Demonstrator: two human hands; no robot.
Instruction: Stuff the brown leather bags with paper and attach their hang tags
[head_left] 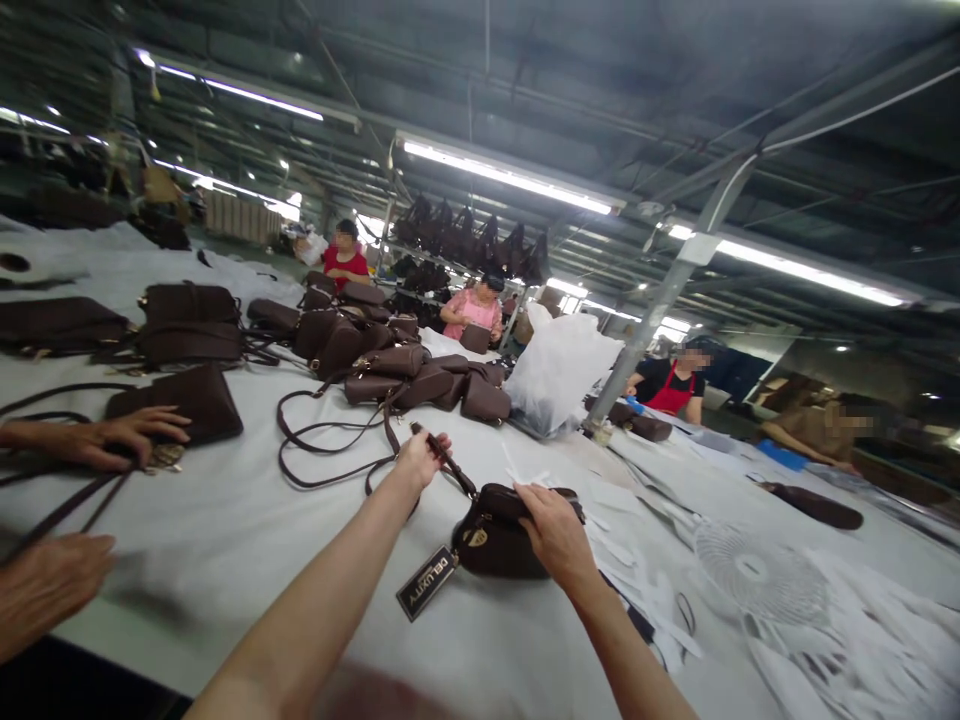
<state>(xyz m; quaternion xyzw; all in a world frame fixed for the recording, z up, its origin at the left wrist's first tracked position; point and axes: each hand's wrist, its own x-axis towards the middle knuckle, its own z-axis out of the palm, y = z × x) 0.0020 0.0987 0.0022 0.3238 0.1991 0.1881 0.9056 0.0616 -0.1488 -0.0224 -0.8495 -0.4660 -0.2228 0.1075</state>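
Note:
A small dark brown handbag lies on the white-covered table in front of me, with a black hang tag reading "DELUXITY" at its left side. My left hand is closed around the bag's strap, up and to the left of the bag. Over the bag's right top edge, my right hand grips the body with fingers on top. The underside of that grip is hidden. A long loose strap curls on the cloth left of my left hand.
Several brown bags are heaped beyond my hands, beside a white plastic bag. At left, a co-worker's hands handle another brown bag. A metal post and a white fan stand to the right, near paper strips.

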